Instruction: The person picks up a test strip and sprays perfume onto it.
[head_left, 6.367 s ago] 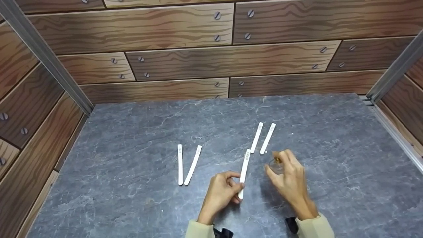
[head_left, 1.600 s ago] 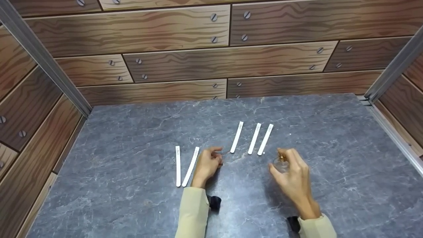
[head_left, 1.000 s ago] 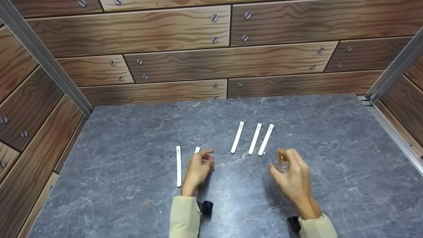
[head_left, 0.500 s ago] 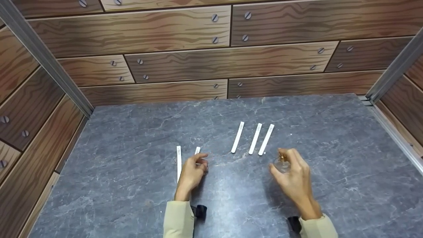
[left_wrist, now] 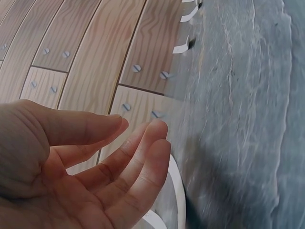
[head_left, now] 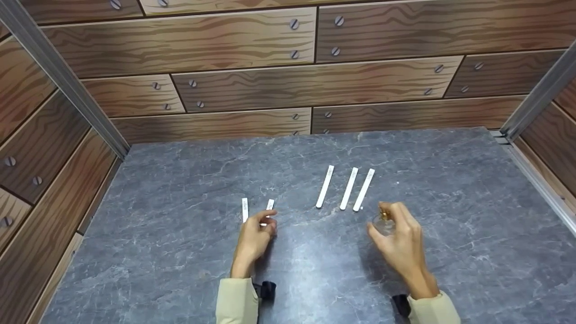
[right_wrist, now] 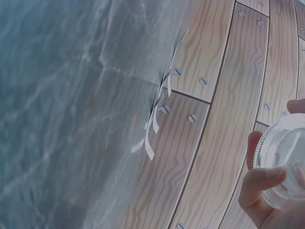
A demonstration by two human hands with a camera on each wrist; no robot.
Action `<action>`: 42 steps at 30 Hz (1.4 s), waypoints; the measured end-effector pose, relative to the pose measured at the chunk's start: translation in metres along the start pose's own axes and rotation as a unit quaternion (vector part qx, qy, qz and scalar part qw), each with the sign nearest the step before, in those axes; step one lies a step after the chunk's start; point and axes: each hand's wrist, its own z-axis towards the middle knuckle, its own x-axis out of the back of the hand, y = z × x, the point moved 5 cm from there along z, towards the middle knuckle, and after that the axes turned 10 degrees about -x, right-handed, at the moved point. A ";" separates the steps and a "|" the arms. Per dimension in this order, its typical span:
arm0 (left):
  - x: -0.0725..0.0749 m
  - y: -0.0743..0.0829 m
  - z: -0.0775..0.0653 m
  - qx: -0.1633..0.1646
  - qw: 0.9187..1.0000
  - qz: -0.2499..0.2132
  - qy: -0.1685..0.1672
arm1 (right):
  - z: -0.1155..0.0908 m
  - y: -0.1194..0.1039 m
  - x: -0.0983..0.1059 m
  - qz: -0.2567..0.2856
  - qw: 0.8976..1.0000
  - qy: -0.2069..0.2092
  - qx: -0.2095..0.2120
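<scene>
In the head view my left hand (head_left: 254,238) hovers over two white paper test strips, the left strip (head_left: 245,208) and the right strip (head_left: 270,204), covering their lower parts. Its fingers are loosely bent, and the left wrist view shows nothing between the thumb and fingertips (left_wrist: 159,131). My right hand (head_left: 400,243) grips a small clear perfume bottle (head_left: 383,225) with a gold top, a finger at that top and the thumb low on the glass. The right wrist view shows the bottle's round, ribbed clear base (right_wrist: 274,143).
Three more white test strips, the left one (head_left: 325,186), the middle one (head_left: 349,189) and the right one (head_left: 363,190), lie slanted side by side farther back. The grey marbled table (head_left: 180,180) meets wood-patterned panels (head_left: 243,87) behind.
The strip that my left hand held earlier now lies left of the two farther strips. That hand has since moved left and nearer over the other pair. My right hand still holds the bottle.
</scene>
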 end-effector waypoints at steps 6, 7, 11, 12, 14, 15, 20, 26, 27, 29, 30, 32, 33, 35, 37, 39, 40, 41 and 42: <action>0.007 -0.002 -0.004 0.011 1.000 0.003 0.008 | 0.000 0.000 -0.001 0.004 1.000 -0.001 0.004; 0.007 -0.002 -0.005 0.013 1.000 0.001 0.010 | 0.000 0.000 -0.002 0.005 1.000 -0.002 0.005; 0.010 -0.004 -0.008 0.013 1.000 -0.006 0.017 | 0.000 0.000 -0.002 0.006 1.000 -0.003 0.008; 0.011 -0.005 -0.009 0.010 1.000 -0.009 0.019 | 0.000 0.000 -0.002 0.005 1.000 -0.003 0.008; 0.013 -0.005 -0.010 0.007 1.000 -0.014 0.022 | 0.000 0.000 -0.002 0.005 1.000 -0.004 0.008; 0.015 -0.005 -0.011 0.007 1.000 -0.016 0.023 | 0.000 0.000 -0.002 0.004 1.000 -0.004 0.008; 0.021 -0.008 -0.017 0.018 0.999 -0.023 0.028 | -0.001 0.001 -0.001 0.005 1.000 -0.004 0.006; 0.025 -0.010 -0.020 0.025 0.999 -0.022 0.027 | -0.001 0.001 -0.001 0.009 1.000 -0.001 0.010; 0.026 -0.010 -0.019 0.023 0.999 -0.018 0.027 | 0.000 0.001 -0.001 0.011 1.000 -0.001 0.011; 0.029 -0.011 -0.018 0.018 0.999 -0.007 0.029 | -0.001 0.000 -0.001 0.014 1.000 0.001 0.010; 0.030 -0.012 -0.018 0.016 0.999 -0.006 0.032 | -0.001 0.000 -0.001 0.016 1.000 0.001 0.010; 0.034 -0.013 -0.019 0.016 0.999 -0.005 0.039 | 0.000 0.000 -0.001 0.019 1.000 0.001 0.009; 0.035 -0.014 -0.019 0.019 0.999 -0.007 0.043 | 0.000 0.000 -0.001 0.020 1.000 -0.001 0.008; 0.037 -0.015 -0.020 0.023 0.998 -0.013 0.051 | 0.000 -0.001 -0.001 0.022 1.000 -0.004 0.008; 0.038 -0.015 -0.020 0.023 0.998 -0.013 0.052 | 0.000 -0.001 -0.002 0.024 1.000 -0.008 0.008; 0.038 -0.015 -0.020 0.021 0.998 -0.005 0.051 | 0.000 -0.001 -0.003 0.024 1.000 -0.010 0.008; 0.037 -0.015 -0.020 0.019 0.999 0.002 0.050 | -0.001 -0.001 -0.003 0.024 1.000 -0.010 0.008; 0.037 -0.015 -0.019 0.017 0.999 0.009 0.051 | -0.001 -0.001 -0.003 0.024 1.000 -0.010 0.008; 0.037 -0.015 -0.019 0.015 0.998 0.015 0.051 | -0.001 -0.001 -0.003 0.023 1.000 -0.010 0.008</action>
